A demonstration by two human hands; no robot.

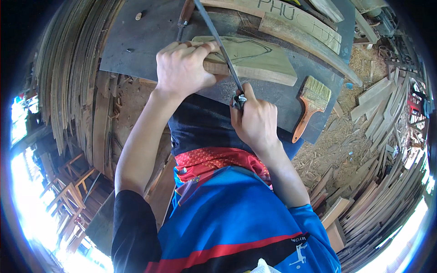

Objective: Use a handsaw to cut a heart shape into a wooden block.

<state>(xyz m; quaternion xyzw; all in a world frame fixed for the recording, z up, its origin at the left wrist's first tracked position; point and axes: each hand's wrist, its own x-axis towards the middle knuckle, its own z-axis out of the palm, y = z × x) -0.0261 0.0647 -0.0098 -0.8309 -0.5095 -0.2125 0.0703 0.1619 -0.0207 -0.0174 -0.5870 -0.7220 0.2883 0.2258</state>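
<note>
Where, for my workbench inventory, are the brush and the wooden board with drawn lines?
Brush (313, 103): head view, wide end of its handle.
Wooden board (263, 55): head view, its top face.

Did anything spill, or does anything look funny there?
Yes. Wood shavings lie scattered over the floor right of the table, so that patch looks messy, as if unswept. The brush also lies slanted, its handle end at the table's near edge, maybe poking past it, which looks a bit careless.

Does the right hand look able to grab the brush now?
Probably not yet: the right hand is gripping the tool. Otherwise, the way looks free; the brush lies nearby on the table, with nothing between them.
</note>
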